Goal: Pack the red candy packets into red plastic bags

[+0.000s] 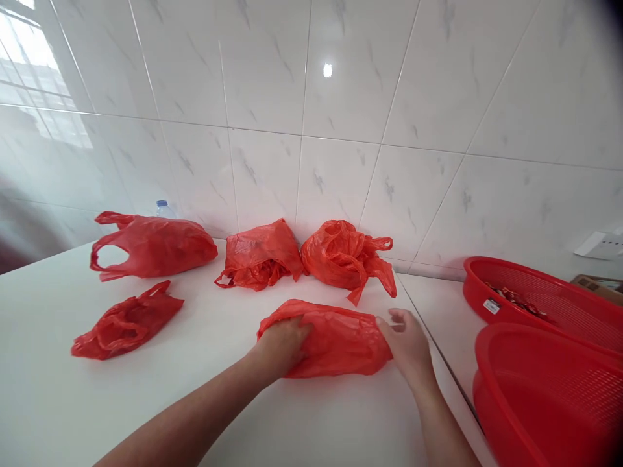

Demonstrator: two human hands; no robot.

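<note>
A red plastic bag (341, 344) lies on its side on the white table in front of me. My left hand (285, 344) reaches into the bag's opening at its left end, and the thin red plastic covers its fingers, so their grip is hidden. At the bag's right end is my right hand (406, 344). Its thumb touches the plastic while the other fingers curl loosely, apart from the thumb, with nothing visible between them. What the bag contains, if anything, does not show.
Along the tiled wall sit a left red bag (165, 246), a middle red bag (265, 250) and a right red bag (335, 253). A crumpled red bag (129, 321) lies nearer left. Two red baskets, a far one (474, 285) with small items and a near one (491, 370), stand at right.
</note>
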